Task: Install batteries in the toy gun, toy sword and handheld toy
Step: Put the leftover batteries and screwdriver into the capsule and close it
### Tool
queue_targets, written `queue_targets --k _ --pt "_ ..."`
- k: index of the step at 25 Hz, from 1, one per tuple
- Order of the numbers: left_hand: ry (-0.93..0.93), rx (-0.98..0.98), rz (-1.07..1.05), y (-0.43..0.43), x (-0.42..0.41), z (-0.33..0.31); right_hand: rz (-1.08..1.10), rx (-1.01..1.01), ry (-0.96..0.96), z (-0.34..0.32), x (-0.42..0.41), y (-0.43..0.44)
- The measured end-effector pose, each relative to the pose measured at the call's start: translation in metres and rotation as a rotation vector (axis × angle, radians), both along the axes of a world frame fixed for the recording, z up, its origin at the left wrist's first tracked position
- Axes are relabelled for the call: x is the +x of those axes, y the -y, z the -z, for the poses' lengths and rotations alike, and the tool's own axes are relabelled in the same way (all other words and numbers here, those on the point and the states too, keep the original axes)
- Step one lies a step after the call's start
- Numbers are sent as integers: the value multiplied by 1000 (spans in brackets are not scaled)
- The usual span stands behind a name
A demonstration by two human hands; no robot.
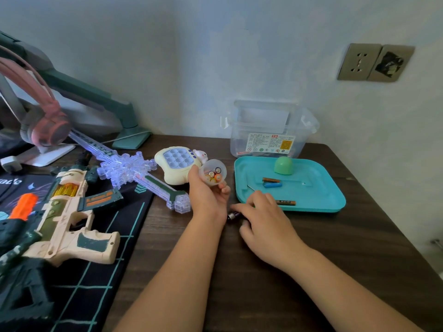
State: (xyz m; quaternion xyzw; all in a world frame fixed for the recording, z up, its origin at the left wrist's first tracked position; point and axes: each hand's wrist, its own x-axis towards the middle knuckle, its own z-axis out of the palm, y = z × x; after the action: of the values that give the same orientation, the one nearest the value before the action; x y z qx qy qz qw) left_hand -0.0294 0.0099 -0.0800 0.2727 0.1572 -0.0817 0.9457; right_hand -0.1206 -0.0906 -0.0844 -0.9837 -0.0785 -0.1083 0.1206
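Head view. At frame centre, left hand curled round a small clear cup, fingers clamped on its wall, mouth tipped toward the camera. Inside, about 4 batteries standing on end. Just right and lower, right hand lying palm down on the dark wooden table, fingers bent and slightly apart. Forefinger and thumb sit either side of a small dark cylinder. Pinched or merely touched, cannot tell, nor whether battery or tool end.

Progress, as a judgement: seemingly still at the supply stage, with cells in hand and no open compartment in sight.
- Handheld toy: just left of the cup, face up, back hidden.
- Toy sword: left of centre, lying diagonally, with a bluish glow along the blade, so possibly powered already.
- Toy gun: lower left, on a black mat, no battery door showing.

Probably left to do: gun and handheld toy at least.

Right of centre, a teal tray carrying a brown battery and a blue battery side by side. A dark battery lies near the front rim, and a green dome toward the back. Behind the tray, a clear plastic box against the pale wall. Upper right, a double wall socket. Upper left, a green monitor arm and pink headphones.
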Motion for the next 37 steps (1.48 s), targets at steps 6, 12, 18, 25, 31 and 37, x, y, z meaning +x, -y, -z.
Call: queue_targets --k 6,12,18,25,31,37 --pt "19 -7 51 -5 -2 2 31 166 4 -20 6 4" --pt "6 28 54 -2 2 0 75 877 217 -57 20 -18" --pt "21 -6 60 -1 2 3 174 442 426 -31 57 -36" --pt "18 138 88 0 4 4 156 1034 125 -22 62 -39" --pt "80 283 151 -3 6 0 98 1211 10 -28 58 -35" --pt "129 192 202 -6 6 -2 134 1174 32 -29 59 -36"
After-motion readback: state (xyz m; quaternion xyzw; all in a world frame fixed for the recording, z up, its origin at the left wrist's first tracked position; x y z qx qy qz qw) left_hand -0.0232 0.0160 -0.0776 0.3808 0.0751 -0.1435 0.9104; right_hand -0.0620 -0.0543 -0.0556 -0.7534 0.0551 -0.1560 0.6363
